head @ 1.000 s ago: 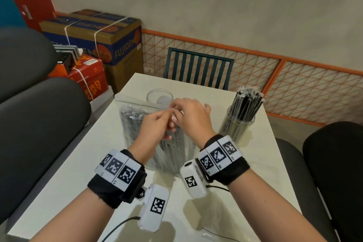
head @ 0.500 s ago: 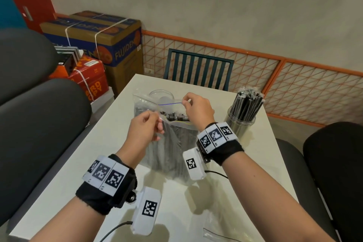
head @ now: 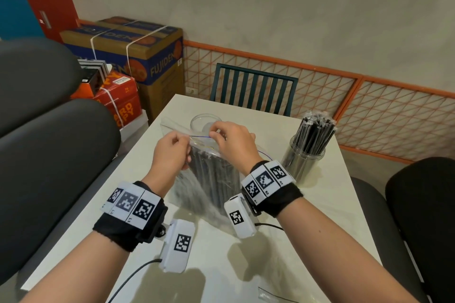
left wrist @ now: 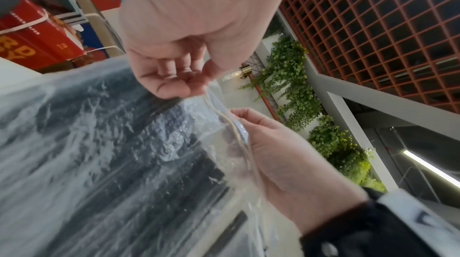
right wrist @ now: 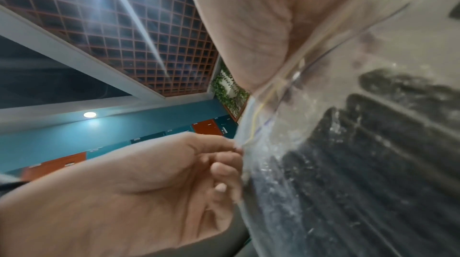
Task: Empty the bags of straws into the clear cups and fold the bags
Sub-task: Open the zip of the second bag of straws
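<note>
A clear zip bag (head: 211,174) packed with black straws stands on the white table (head: 320,204). My left hand (head: 184,140) and right hand (head: 216,134) each pinch its top zip edge, a short gap apart. In the left wrist view the left hand (left wrist: 174,76) holds the seal strip above the bag (left wrist: 112,153), and the right hand (left wrist: 273,153) grips the other side. The right wrist view shows the bag (right wrist: 361,162) with the left hand's fingertips (right wrist: 224,155) on its edge. An empty clear cup (head: 202,119) stands just behind the bag. A second clear cup (head: 305,157) at the right holds black straws.
A green slatted chair (head: 253,88) stands at the table's far end, and dark padded chairs (head: 49,155) flank both sides. Cardboard boxes (head: 138,56) are stacked at the back left. A flat clear bag (head: 268,296) lies at the near edge.
The hands, first together at the bag's top, pulled apart along the zip while the bag tipped up. The right hand has since come back toward the left.
</note>
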